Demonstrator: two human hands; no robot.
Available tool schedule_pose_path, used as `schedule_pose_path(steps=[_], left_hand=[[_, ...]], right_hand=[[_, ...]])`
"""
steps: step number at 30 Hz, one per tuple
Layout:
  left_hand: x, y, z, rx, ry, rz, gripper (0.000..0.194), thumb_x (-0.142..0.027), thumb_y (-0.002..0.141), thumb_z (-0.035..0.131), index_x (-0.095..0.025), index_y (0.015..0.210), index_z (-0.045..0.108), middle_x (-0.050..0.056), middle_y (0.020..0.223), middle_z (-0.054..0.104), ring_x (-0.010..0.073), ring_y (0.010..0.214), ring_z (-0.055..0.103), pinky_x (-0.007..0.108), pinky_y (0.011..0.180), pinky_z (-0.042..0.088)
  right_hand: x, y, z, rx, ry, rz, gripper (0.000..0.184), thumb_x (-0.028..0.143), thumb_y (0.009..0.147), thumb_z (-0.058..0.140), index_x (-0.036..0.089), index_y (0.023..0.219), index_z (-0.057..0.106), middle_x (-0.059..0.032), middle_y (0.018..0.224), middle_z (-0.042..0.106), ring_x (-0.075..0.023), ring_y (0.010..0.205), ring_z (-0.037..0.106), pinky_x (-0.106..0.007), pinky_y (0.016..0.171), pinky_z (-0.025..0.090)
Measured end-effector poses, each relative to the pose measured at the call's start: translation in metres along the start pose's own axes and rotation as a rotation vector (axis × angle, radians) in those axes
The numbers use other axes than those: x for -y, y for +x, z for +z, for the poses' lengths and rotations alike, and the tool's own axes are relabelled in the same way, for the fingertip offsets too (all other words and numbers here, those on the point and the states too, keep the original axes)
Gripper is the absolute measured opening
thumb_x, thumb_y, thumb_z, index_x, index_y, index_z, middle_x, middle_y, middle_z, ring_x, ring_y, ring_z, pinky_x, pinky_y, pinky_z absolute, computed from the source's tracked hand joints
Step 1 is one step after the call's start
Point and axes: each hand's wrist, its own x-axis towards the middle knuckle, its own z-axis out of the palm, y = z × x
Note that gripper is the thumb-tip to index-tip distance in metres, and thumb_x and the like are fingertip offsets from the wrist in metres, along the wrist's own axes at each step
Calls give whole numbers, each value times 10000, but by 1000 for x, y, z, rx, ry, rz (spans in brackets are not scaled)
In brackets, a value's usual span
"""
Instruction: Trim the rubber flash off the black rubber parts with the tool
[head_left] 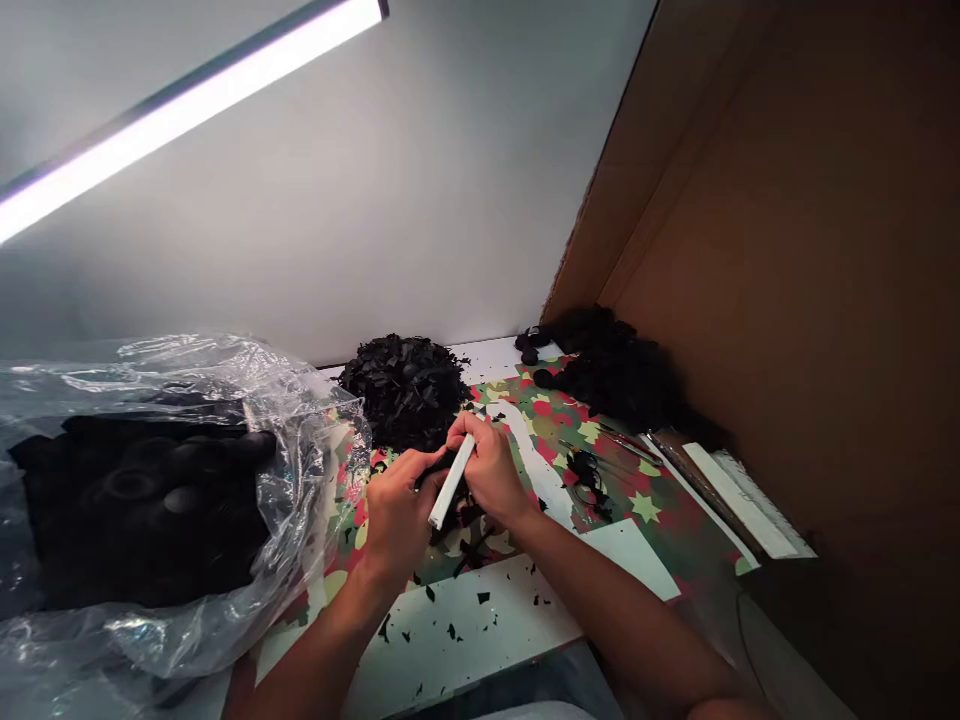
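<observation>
My right hand [493, 475] is closed around a flat white stick-like handle [453, 482], which slants down toward me between both hands. Its far end is hidden by my fingers and I cannot make out what tool it is. My left hand [401, 505] pinches a small black piece [433, 470] close against my right fingers; most of that piece is covered. Just beyond the hands rises a heap of thin black scraps [405, 390]. Black crumbs also lie on the white board [480, 610] below my wrists.
On the left stands a clear plastic bag [300, 500] holding black round pieces [172, 490]. Another black pile [622, 370] sits at the back right by the cardboard wall [787, 280]. Tweezers-like metal tools [630, 447] and white strips [739, 500] lie on the right.
</observation>
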Motion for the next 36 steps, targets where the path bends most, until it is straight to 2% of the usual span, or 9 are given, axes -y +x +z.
schedule_pose_path(steps=[3, 8, 12, 14, 17, 23, 31, 33, 36], left_hand=[[-7, -6, -2, -58, -135, 33, 175, -130, 805, 663, -236, 841, 796, 11, 774, 773, 164, 690, 704, 257, 669, 531], [3, 0, -3, 24, -431, -331, 181, -206, 740, 753, -210, 914, 802, 23, 823, 790, 165, 715, 696, 243, 657, 537], [20, 10, -5, 20, -611, -450, 221, -260, 712, 794, -180, 917, 792, 43, 855, 787, 177, 796, 696, 256, 740, 537], [26, 12, -6, 17, -670, -461, 245, -280, 720, 798, -177, 941, 785, 48, 872, 786, 178, 808, 693, 265, 755, 533], [30, 12, -6, 2, -693, -471, 264, -287, 720, 804, -178, 958, 777, 51, 905, 785, 178, 828, 691, 273, 776, 526], [27, 13, -5, 16, -634, -469, 259, -280, 696, 821, -178, 931, 784, 49, 896, 772, 192, 859, 678, 290, 808, 519], [25, 11, 0, -35, -958, -612, 366, -423, 675, 871, -208, 956, 780, 60, 997, 765, 195, 938, 677, 308, 885, 516], [24, 11, -1, -10, -930, -576, 364, -426, 711, 844, -202, 988, 774, 85, 1063, 763, 223, 1010, 679, 339, 932, 511], [24, 13, -6, -13, -688, -481, 397, -365, 736, 822, -205, 1094, 756, 93, 1160, 736, 232, 1084, 654, 340, 963, 496]], right_hand=[[-12, 18, -15, -100, 55, 63, 28, 196, 703, 502, 214, 700, 523, 34, 635, 532, -145, 623, 476, -248, 592, 334], [-22, 31, -19, 45, 102, 57, 145, 319, 772, 611, 195, 700, 632, 17, 647, 598, -145, 629, 524, -256, 618, 395], [-16, 24, -11, 205, 270, 165, 296, 470, 808, 679, 175, 802, 705, -11, 713, 666, -154, 674, 589, -266, 649, 436], [-13, 20, -11, 291, 351, 193, 362, 530, 822, 684, 172, 843, 734, -42, 792, 714, -185, 776, 640, -293, 723, 469], [-5, 13, -14, 308, 371, 129, 415, 575, 865, 638, 176, 828, 745, -55, 821, 725, -200, 841, 647, -319, 789, 477], [9, -3, -5, 286, 328, 172, 355, 525, 800, 738, 171, 771, 713, 10, 676, 607, -135, 653, 515, -260, 625, 403], [12, -7, 0, 279, 507, 257, 317, 500, 820, 710, 191, 756, 698, 9, 695, 585, -129, 657, 500, -248, 608, 410], [13, -8, 0, 267, 483, 230, 302, 475, 842, 693, 188, 748, 691, 13, 683, 586, -126, 649, 504, -251, 620, 414], [12, -10, 1, 206, 297, 111, 233, 393, 882, 661, 193, 766, 690, 14, 683, 603, -134, 632, 519, -264, 614, 412]])
